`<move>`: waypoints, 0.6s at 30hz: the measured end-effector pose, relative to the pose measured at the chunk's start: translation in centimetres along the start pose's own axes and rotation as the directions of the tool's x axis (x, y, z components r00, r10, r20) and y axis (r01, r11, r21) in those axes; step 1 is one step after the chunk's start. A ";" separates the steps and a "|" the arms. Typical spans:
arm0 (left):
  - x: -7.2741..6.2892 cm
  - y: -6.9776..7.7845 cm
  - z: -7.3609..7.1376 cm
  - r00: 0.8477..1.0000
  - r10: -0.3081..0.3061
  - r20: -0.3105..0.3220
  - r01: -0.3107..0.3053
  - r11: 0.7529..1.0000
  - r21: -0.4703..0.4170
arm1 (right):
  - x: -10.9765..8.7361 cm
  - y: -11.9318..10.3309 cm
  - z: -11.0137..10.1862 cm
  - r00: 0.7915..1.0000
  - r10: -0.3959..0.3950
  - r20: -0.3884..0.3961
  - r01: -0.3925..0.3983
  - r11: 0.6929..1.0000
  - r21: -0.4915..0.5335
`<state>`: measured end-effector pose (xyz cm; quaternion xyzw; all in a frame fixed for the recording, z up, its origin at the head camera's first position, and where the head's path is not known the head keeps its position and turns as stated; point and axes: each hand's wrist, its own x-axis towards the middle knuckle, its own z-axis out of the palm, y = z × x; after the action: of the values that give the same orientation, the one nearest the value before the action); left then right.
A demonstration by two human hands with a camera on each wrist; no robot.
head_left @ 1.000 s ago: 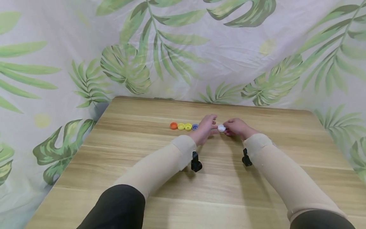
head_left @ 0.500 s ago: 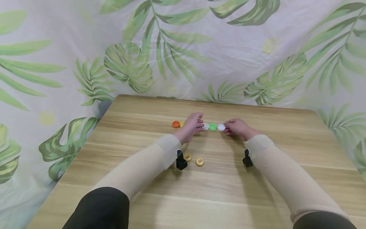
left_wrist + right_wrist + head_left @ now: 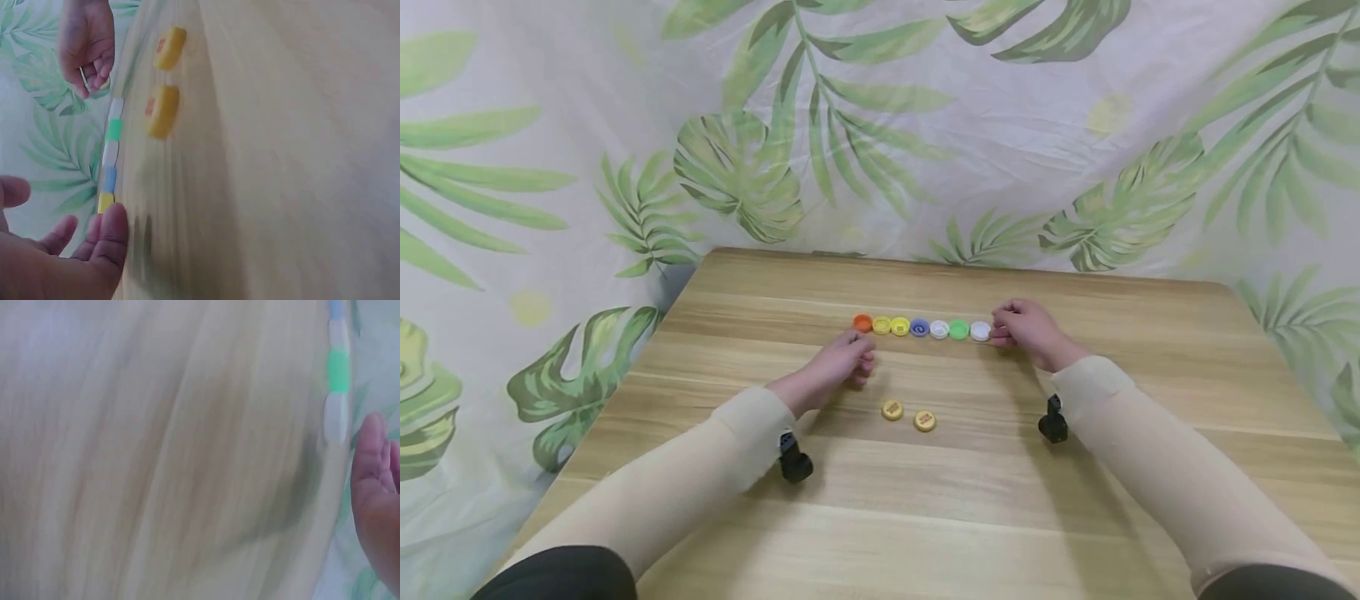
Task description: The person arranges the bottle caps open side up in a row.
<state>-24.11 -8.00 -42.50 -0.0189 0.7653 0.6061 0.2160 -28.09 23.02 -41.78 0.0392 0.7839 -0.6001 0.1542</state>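
A straight row of bottle caps lies hollow side up across the table: an orange cap [image 3: 862, 322] at the left end, two yellow caps, a blue cap [image 3: 919, 327], a white cap [image 3: 939, 330], a green cap [image 3: 958, 330] and a second white cap [image 3: 980, 332] at the right end. My left hand [image 3: 840, 362] is just in front of the orange cap, its fingers loosely bent and holding nothing. Beside the right-end white cap, my right hand [image 3: 1028, 331] has relaxed fingers with nothing in them; a small gap separates them in the right wrist view.
Two gold caps with red print, a left one [image 3: 892, 410] and a right one [image 3: 925, 421], lie printed side up nearer to me than the row. A leaf-patterned cloth [image 3: 880, 133] hangs behind the wooden table [image 3: 970, 517].
My left hand has swept left along the row and toward me, uncovering the caps and the two gold ones. My right hand has eased slightly back from the end white cap.
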 end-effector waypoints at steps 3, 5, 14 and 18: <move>-1.3 -0.9 -0.7 1.000 -0.011 0.023 0.009 0.997 0.072 | -0.2 -0.4 1.3 0.994 -0.004 0.113 0.008 0.999 -0.033; -2.4 -1.4 -0.8 0.999 -0.009 0.048 0.004 0.994 0.111 | -0.5 -0.6 2.3 0.980 0.004 0.198 0.010 0.998 -0.069; -4.5 -1.4 1.1 0.989 -0.023 0.145 0.016 0.999 0.052 | -0.7 -0.6 5.1 0.913 0.065 0.403 0.003 0.986 -0.166; -3.8 -1.6 2.1 0.990 -0.004 0.141 0.011 0.999 -0.050 | -0.7 -0.7 5.7 0.902 0.102 0.420 -0.029 0.984 -0.175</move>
<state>-19.54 -7.36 -42.94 0.0156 0.7323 0.6244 0.2713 -26.48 17.51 -42.29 -0.0797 0.7762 -0.5216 0.3451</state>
